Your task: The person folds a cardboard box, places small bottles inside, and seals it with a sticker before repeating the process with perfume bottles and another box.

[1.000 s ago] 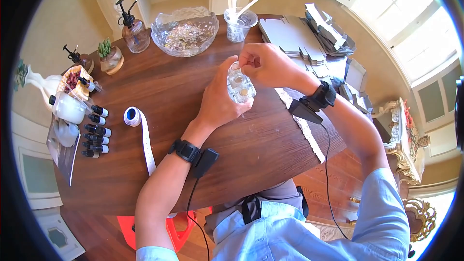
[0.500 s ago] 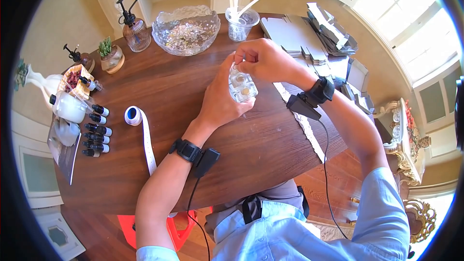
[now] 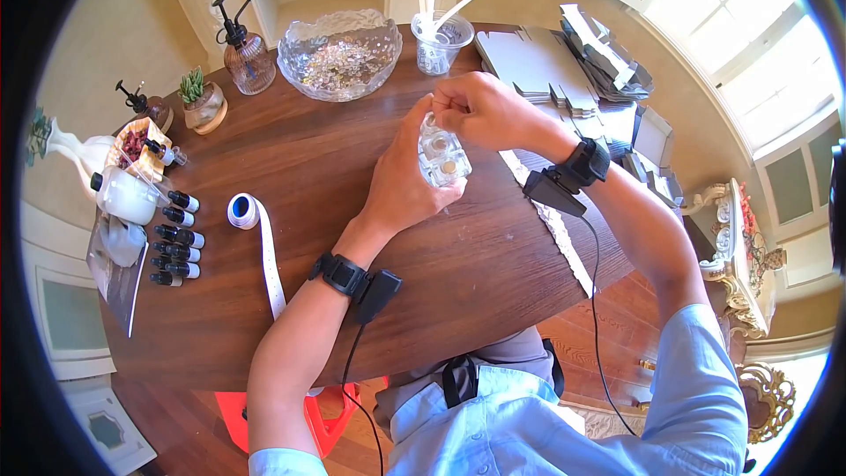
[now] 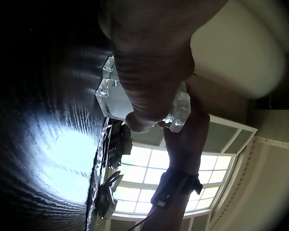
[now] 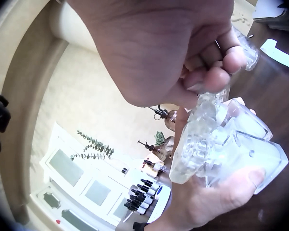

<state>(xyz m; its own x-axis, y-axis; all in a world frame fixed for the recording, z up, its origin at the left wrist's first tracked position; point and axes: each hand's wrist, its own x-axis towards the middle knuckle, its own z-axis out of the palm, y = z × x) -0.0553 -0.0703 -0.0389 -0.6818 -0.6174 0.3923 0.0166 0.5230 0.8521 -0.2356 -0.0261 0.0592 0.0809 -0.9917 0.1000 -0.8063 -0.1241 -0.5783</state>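
My left hand (image 3: 404, 172) grips a cluster of small clear glass bottles (image 3: 445, 167) with faceted walls and whitish contents, up over the table. Its thumb lies along the near bottle in the right wrist view, and clear, chunky caps (image 5: 197, 142) stand side by side on top. At the far end of the cluster, my right hand (image 3: 485, 110) has its thumb and fingers bunched together, pinching at the far cap, which the fingers mostly hide. From below, the left wrist view shows the faceted glass (image 4: 115, 101) behind the left fingers.
A roll of white tape (image 3: 242, 211) trails toward the left forearm. Small dropper bottles (image 3: 176, 238) line the left side. Behind stand an amber sprayer (image 3: 249, 66), a glass bowl (image 3: 308, 79) of flakes and a plastic cup (image 3: 432, 57) of sticks. Flat grey boxes (image 3: 520, 57) lie back right.
The right hand's fingers have turned slightly at the far end of the glass cluster. The left hand keeps its grip with little movement.
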